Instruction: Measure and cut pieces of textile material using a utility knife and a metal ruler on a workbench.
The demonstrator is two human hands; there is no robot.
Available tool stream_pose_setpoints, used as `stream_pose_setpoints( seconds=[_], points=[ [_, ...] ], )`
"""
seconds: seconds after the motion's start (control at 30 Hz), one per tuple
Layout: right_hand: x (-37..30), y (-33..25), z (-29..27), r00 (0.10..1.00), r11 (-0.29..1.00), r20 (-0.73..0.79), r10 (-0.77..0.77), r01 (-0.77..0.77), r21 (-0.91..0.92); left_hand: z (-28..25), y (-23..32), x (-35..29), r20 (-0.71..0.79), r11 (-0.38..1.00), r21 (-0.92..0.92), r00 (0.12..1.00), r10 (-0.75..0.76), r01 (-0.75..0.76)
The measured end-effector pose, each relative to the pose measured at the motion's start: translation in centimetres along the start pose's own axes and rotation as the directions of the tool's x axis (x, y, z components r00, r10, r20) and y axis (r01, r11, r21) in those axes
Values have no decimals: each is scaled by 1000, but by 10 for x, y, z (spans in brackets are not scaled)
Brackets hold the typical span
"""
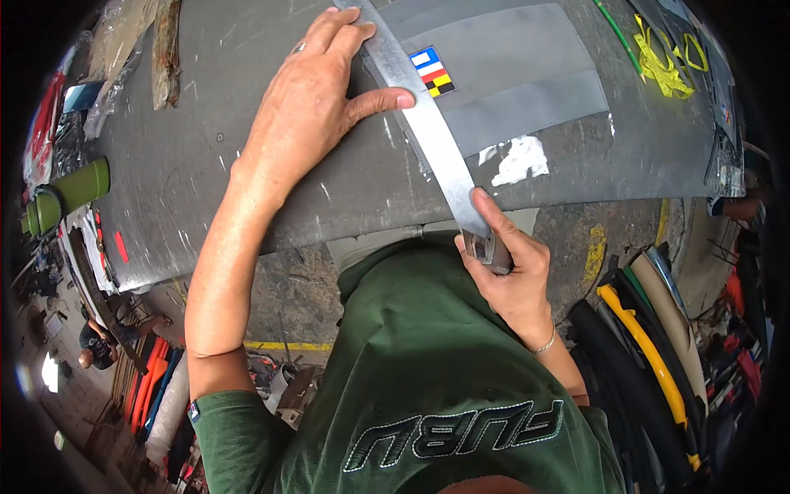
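Note:
A long flat metal ruler (440, 144) lies slantwise over the left edge of a grey sheet (527, 49). The sheet bears a small patch of coloured flags (432, 72). My left hand (309, 99), fingers spread, rests on the ruler, its thumb and fingertips pressing on the metal. At the ruler's near end, by the table's front edge, my right hand (520, 267) grips a small grey block-shaped tool (492, 252) between thumb and fingers. The tool's exact kind is partly hidden by the hand.
The dark worktable (197, 181) carries a green bottle-like cylinder (78, 193) at left, yellow strips (658, 62) and a green pencil-like stick (619, 37) at far right. Rolls of material (642, 346) stand lower right. Another person (99, 346) is at lower left.

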State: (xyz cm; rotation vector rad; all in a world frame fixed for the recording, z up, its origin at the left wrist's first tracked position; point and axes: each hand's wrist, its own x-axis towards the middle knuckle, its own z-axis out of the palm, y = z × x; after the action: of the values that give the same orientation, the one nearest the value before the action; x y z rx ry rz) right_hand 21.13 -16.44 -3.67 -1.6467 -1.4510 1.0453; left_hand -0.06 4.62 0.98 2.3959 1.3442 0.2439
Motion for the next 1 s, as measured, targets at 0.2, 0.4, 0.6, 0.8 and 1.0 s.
stream_pose_setpoints(
  seconds=[0.2,0.4,0.6,0.8,1.0],
  points=[
    [-2,7,6,996,997,-79,-50,54,52,18,-7,-10,-122,992,99,988,94,-82],
    [-1,-6,-3,998,998,27,55,-55,18,22,-2,-9,-110,979,172,986,129,-109],
    [8,-23,-29,995,996,62,81,-82,16,20,2,-7,-116,977,176,983,144,-122],
    [22,-40,-51,980,984,-134,149,-160,-77,16,7,-9,-123,976,170,980,159,-137],
    [75,-69,-33,997,987,-76,-16,4,-163,15,10,-13,-113,990,72,986,126,-118]
  ],
)
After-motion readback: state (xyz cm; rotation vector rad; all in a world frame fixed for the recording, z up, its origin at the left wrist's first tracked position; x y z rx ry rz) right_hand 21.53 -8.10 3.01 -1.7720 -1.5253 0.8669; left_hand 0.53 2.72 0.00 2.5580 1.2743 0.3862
